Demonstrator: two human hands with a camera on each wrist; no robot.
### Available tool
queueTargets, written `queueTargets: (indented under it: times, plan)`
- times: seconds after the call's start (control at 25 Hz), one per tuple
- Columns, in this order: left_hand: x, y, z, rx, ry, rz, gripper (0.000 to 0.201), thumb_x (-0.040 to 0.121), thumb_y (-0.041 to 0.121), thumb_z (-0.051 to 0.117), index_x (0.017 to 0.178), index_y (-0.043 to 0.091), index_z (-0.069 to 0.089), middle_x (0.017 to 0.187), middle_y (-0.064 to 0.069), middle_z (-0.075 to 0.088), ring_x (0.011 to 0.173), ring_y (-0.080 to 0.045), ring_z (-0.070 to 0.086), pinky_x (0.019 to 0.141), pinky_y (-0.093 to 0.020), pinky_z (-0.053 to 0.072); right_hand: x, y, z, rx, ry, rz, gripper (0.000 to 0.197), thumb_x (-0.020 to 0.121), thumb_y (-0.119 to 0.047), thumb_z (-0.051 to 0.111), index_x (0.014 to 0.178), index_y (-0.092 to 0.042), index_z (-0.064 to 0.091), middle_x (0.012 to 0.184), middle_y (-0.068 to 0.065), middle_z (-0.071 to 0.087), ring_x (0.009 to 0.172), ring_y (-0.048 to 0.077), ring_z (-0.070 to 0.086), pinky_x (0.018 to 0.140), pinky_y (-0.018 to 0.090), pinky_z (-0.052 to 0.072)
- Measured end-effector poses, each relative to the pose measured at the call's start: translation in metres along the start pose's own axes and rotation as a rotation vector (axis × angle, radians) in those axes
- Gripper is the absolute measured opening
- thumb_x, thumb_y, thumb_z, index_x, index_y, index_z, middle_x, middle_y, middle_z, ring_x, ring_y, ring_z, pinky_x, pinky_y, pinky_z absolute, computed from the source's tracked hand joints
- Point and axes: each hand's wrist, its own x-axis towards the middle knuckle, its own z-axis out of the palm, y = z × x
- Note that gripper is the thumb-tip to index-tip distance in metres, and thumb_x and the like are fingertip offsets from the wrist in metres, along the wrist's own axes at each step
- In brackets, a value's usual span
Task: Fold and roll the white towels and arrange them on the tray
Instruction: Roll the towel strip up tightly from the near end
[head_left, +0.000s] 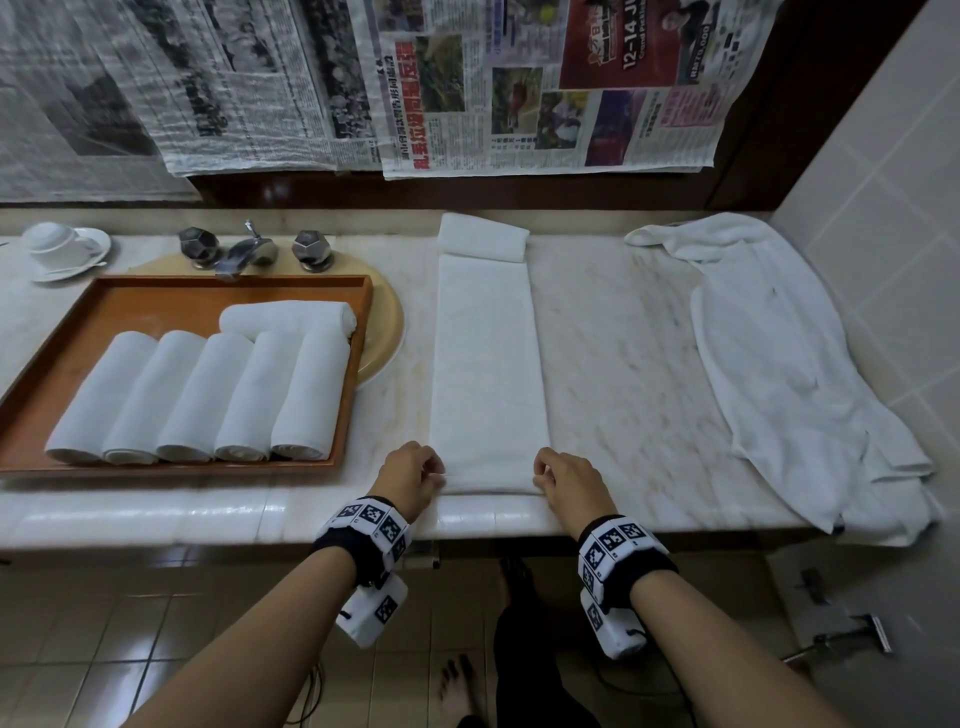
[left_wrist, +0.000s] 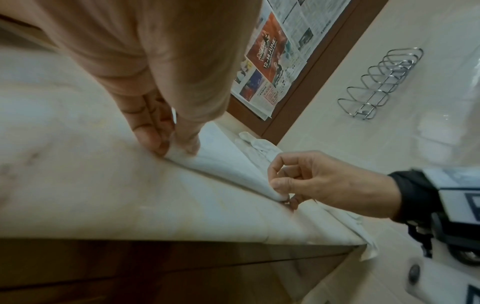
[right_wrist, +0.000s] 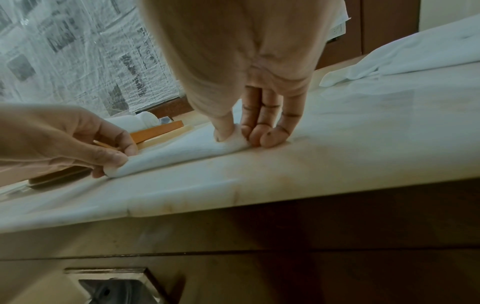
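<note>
A white towel (head_left: 488, 364) lies folded into a long narrow strip on the marble counter (head_left: 623, 353), running away from me. My left hand (head_left: 415, 475) pinches its near left corner, seen close in the left wrist view (left_wrist: 179, 152). My right hand (head_left: 563, 480) pinches the near right corner, its thumb and fingers curling the edge over (right_wrist: 237, 139). The near end of the strip is turned up into a small first roll (right_wrist: 176, 156). A wooden tray (head_left: 47, 389) at the left holds several rolled white towels (head_left: 208, 400), one lying crosswise behind the row.
A folded towel (head_left: 483, 236) rests at the strip's far end. Loose white towels (head_left: 779, 364) are heaped at the counter's right end against the tiled wall. A faucet (head_left: 249, 249) and a cup on a saucer (head_left: 62, 249) stand behind the tray.
</note>
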Motion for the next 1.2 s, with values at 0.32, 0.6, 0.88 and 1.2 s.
queueTargets:
  times: [0.32, 0.6, 0.88, 1.2]
  plan:
    - [0.000, 0.011, 0.010, 0.220, 0.048, 0.088, 0.012, 0.091, 0.006, 0.059, 0.097, 0.011, 0.068, 0.100, -0.003, 0.057, 0.090, -0.021, 0.058, 0.075, -0.028, 0.046, 0.002, 0.000, 0.018, -0.124, 0.102, -0.138, 0.020, 0.076, 0.006, 0.070, 0.077, -0.010, 0.057, 0.084, 0.003, 0.054, 0.075, 0.022, 0.053, 0.052, 0.035, 0.045]
    - [-0.010, 0.016, 0.017, 0.387, -0.016, 0.134, 0.029, 0.092, 0.030, 0.056, 0.111, 0.013, 0.069, 0.111, -0.003, 0.062, 0.104, -0.022, 0.054, 0.084, -0.029, 0.043, -0.008, -0.005, 0.020, -0.192, -0.021, -0.294, 0.024, 0.061, -0.014, 0.082, 0.059, -0.015, 0.057, 0.066, -0.002, 0.055, 0.065, 0.014, 0.053, 0.048, 0.022, 0.049]
    - [0.001, 0.020, 0.009, 0.549, -0.108, 0.161, 0.027, 0.090, 0.025, 0.054, 0.109, 0.012, 0.067, 0.108, -0.004, 0.063, 0.101, -0.023, 0.055, 0.082, -0.031, 0.046, 0.006, -0.011, 0.009, -0.270, 0.029, -0.263, 0.029, 0.041, -0.004, 0.085, 0.055, -0.017, 0.062, 0.063, -0.006, 0.058, 0.063, 0.015, 0.059, 0.046, 0.018, 0.040]
    - [0.002, 0.016, -0.006, 0.679, -0.150, 0.277, 0.028, 0.094, 0.032, 0.044, 0.115, 0.021, 0.060, 0.110, 0.005, 0.062, 0.106, -0.018, 0.048, 0.082, -0.036, 0.034, 0.010, -0.008, -0.015, -0.241, -0.143, -0.122, 0.026, 0.095, -0.022, 0.049, 0.112, -0.018, 0.068, 0.109, -0.003, 0.066, 0.109, 0.017, 0.052, 0.094, 0.039, 0.035]
